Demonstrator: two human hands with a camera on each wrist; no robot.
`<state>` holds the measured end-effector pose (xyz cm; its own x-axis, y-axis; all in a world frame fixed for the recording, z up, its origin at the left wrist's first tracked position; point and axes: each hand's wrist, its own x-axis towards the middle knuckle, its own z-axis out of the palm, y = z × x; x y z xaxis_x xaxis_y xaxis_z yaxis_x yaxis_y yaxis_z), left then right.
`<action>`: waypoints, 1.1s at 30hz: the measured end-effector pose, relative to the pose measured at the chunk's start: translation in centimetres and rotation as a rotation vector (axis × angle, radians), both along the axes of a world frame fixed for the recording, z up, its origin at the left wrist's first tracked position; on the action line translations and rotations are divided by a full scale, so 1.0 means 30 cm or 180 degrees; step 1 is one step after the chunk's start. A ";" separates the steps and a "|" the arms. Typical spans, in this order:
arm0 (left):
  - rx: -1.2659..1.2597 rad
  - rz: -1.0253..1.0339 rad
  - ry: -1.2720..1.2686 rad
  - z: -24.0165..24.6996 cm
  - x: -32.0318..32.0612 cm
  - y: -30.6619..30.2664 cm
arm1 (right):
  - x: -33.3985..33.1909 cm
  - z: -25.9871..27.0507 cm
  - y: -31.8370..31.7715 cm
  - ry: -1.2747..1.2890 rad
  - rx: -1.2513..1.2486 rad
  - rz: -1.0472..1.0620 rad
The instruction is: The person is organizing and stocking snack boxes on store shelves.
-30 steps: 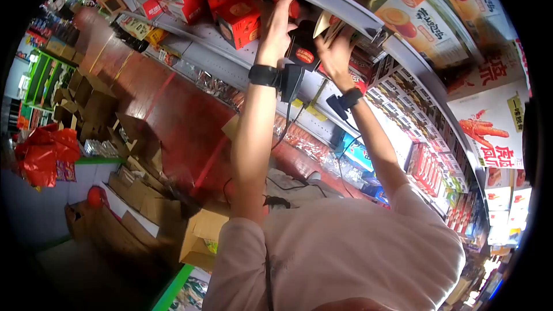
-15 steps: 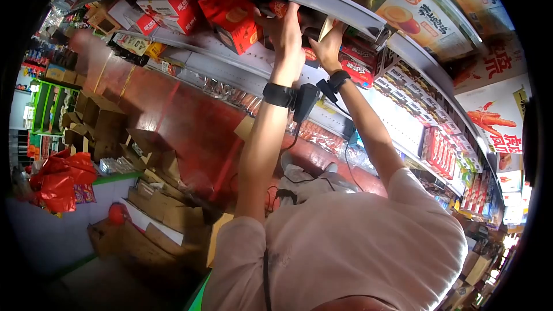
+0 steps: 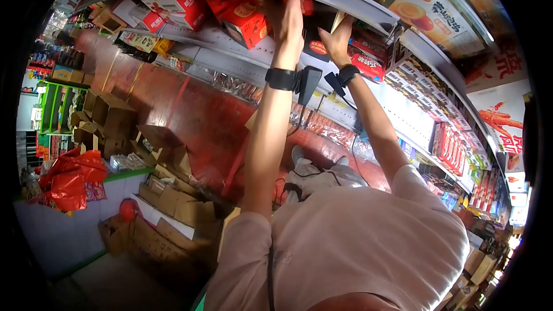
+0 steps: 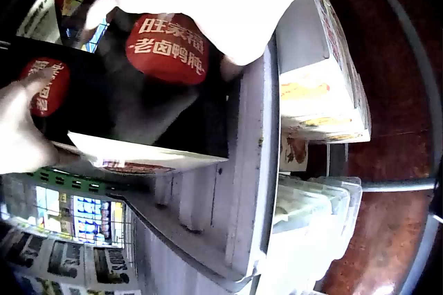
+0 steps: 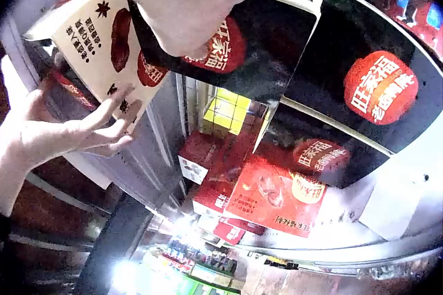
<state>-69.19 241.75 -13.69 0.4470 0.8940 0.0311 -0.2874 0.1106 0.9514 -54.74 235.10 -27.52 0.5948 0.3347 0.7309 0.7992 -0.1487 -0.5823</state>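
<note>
My left hand (image 3: pixel 290 23) reaches onto the shelf with its fingers extended; the right wrist view shows those fingers (image 5: pixel 107 118) against the cream side of a black carton (image 5: pixel 104 39) with a round red label. My right hand (image 3: pixel 339 41) grips that carton by its edge, and its thumb lies over the black face in the left wrist view. Beside it stand more black cartons (image 5: pixel 325 53) with the same labels. A red box (image 5: pixel 277 198) sits below them. In the head view the carton is mostly hidden behind the hands and upper shelf.
An upper shelf edge (image 3: pixel 345 1) overhangs both hands. Red boxes (image 3: pixel 239 20) stand left of them, and red packs (image 3: pixel 368 60) lie to the right. White cartons (image 3: pixel 438 17) fill the right shelves. Opened cardboard boxes (image 3: pixel 184 207) are on the floor to the left.
The black carton showed between the hands a second ago and is now largely hidden. My left hand has turned, its thumb now out to the left. The head view has shifted somewhat.
</note>
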 end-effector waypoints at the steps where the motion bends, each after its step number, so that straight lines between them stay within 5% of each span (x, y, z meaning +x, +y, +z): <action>1: -0.0066 -0.0047 -0.0054 0.019 -0.009 -0.008 | -0.009 0.012 -0.004 0.0107 0.0028 0.0059; 7: -0.0063 -0.0912 -0.0377 -0.049 -0.017 0.041 | 0.031 -0.015 -0.001 0.0021 -0.0053 0.0096; 15: -0.0471 0.0108 -0.0860 -0.024 0.015 -0.074 | 0.124 -0.157 0.027 -0.0406 -0.0028 0.0277; 18: -0.0527 0.0440 -0.0842 0.000 0.015 -0.123 | 0.154 -0.247 0.035 0.0745 -0.0201 0.0571; 25: -0.0787 -0.0132 -0.0792 0.074 -0.074 -0.109 | 0.206 -0.308 0.013 0.0214 -0.0512 0.0639; 33: -0.0552 0.0505 -0.0336 0.027 -0.052 -0.226 | 0.201 -0.389 -0.050 -0.0463 -0.0525 0.0716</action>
